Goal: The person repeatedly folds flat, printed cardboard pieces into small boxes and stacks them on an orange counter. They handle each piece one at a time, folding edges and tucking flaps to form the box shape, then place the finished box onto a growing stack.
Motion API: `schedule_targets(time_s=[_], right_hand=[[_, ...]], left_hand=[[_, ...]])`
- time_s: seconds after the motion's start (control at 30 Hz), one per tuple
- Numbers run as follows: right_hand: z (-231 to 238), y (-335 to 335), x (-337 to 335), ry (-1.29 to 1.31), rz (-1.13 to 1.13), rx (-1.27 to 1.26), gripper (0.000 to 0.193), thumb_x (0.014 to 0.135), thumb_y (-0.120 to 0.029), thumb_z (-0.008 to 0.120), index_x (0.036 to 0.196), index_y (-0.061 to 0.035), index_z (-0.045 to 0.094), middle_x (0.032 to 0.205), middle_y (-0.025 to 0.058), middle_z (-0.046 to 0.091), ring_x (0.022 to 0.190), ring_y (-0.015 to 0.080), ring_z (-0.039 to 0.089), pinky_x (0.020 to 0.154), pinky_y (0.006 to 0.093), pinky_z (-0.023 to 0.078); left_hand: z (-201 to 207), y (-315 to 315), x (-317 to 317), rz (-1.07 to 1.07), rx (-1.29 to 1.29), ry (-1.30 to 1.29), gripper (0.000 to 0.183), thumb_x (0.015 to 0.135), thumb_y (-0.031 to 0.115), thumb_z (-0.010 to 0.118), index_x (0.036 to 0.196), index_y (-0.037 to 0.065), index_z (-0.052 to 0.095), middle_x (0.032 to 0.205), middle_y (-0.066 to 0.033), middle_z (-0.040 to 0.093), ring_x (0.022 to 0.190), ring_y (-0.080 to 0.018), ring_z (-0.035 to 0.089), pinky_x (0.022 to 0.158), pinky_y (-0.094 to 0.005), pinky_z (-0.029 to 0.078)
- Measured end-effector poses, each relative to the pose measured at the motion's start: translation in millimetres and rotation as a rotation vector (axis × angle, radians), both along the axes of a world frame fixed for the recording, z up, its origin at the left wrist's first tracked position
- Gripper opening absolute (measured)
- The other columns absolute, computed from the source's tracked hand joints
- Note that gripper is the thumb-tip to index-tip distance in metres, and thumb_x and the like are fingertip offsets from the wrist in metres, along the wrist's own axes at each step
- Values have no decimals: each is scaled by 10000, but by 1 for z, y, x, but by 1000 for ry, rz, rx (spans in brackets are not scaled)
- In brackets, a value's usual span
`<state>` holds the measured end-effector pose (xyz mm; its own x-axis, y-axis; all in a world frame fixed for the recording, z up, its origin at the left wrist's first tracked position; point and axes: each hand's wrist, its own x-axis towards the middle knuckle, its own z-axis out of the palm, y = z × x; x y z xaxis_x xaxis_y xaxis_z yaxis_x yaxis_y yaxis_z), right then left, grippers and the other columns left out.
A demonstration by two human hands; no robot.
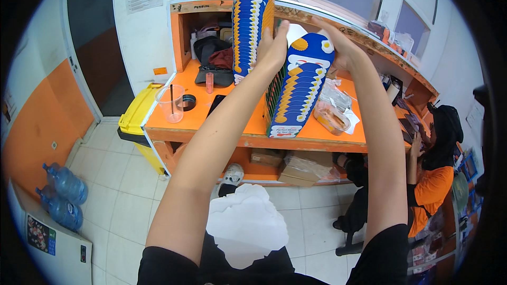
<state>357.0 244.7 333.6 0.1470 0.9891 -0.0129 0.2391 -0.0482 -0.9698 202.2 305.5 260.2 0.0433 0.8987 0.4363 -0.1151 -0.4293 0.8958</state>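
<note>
Our black sleeves [169, 265] are cut off below. Our left hand [273, 53] and right hand [343, 50] flank the top of the front carton stack [298, 87] at the orange table [253, 113]; with contact partly hidden, we cannot tell whether either clamps it. Another stack [247, 26] is partly covered.

Left hand [272, 49] and right hand [340, 46] flank the nearer blue carton stack [300, 87] of 2.

Stack of nested blue cartons [299, 92], w/ orange blobs & egg pics, stands on orange desk [252, 119] nr front edge, top tilted R; fronts overlap in steps, white inside showing up top. 2nd stack [247, 31], same pattern, upright behind, to L.
</note>
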Motion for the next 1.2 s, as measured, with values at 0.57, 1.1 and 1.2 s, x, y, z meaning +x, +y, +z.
schedule_targets(time_s=[0.57,1.1,1.2], right_hand=[[-57,51,28,-1019,-444,329,321,859,-227,634,1004,59,642,967,217,684,868,323,685,768,370,538],[-458,-250,-70,-955,73,-392,1081,576,-495,856,1391,-36,316,1304,208,406,1159,411,441,894,516,460],[-458,-253,-74,-1019,21,-530,1158,505,-515,880,1382,-36,297,1308,208,372,1157,425,408,887,530,460]], left_hand=[[-7,-12,-7,237,57,536,551,837,286,483,1275,-48,474,1356,-215,463,1235,-403,490,1030,-520,365],[-398,-273,-179,-188,-207,1360,1069,678,649,715,1442,9,326,1509,-252,253,1407,-430,220,1115,-588,199],[-416,-294,-182,-91,-85,1389,1149,618,673,732,1443,-10,316,1521,-259,218,1421,-439,175,1118,-612,150]])
